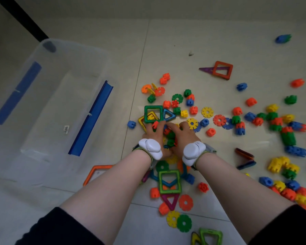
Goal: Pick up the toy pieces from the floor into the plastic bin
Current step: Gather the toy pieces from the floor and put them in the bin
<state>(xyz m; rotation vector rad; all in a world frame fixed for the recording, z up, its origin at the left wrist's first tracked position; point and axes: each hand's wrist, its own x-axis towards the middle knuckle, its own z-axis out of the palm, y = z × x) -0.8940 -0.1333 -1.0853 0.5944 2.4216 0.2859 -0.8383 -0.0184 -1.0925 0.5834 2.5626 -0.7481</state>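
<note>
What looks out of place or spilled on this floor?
Toy pieces lie scattered across the floor, right of the plastic bin, which looks empty. A small dark speck lies farther away. Nothing looks broken.

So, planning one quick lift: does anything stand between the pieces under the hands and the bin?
Only a small blue piece lies on the floor between the left hand and the open bin.
</note>
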